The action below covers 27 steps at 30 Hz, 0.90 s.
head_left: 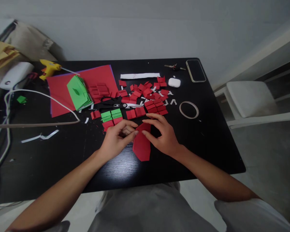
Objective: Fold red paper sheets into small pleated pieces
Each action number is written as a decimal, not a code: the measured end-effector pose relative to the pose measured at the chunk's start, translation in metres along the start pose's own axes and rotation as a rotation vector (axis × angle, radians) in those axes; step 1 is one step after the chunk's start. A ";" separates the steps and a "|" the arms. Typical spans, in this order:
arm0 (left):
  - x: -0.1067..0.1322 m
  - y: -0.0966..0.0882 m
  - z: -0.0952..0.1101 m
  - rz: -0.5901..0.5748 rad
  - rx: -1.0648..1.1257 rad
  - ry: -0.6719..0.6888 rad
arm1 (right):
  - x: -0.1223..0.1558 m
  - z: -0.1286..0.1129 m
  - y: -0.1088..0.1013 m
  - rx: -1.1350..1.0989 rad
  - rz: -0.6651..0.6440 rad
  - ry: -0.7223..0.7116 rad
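A folded red paper piece [142, 146] with angled lower corners lies near the front of the black table, between my hands. At its upper left edge, the thumb and fingers of my left hand [116, 138] are closed in a pinch. My right hand [165, 135] curls over its upper right side, thumb on the paper and fingertips at the top edge. Just beyond my fingers sit folded red paper blocks [135, 112] and a green block [111, 114]. Scissors [125, 105] lie behind these, partly among the red pieces.
Many small red pieces [147, 91] and white scraps cover the middle. Red sheets [60, 96] carry a green paper stack [78, 93]. A yellow glue gun [49, 68] and white cable [42, 92] are left; a tape ring [188, 110], white case [174, 82] and phone [195, 71] right.
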<state>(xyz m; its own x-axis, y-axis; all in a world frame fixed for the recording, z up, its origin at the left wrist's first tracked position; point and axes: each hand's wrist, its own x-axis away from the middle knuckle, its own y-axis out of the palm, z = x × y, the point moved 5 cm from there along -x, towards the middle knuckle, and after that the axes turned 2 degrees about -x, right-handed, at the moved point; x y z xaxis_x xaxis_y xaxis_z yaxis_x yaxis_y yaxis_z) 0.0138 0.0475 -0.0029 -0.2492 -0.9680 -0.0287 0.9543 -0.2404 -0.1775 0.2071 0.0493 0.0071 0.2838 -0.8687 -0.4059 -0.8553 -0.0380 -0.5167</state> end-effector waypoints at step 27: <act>-0.003 -0.001 0.010 0.041 0.161 -0.034 | 0.001 0.014 0.010 -0.708 -0.053 0.462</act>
<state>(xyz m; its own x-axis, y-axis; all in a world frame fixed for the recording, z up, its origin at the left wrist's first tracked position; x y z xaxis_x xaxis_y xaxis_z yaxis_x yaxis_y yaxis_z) 0.0152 0.0503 0.0075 -0.2068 -0.9784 0.0011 0.9782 -0.2068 -0.0172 0.2044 0.0551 -0.0090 0.2570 -0.9658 0.0342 -0.9593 -0.2507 0.1299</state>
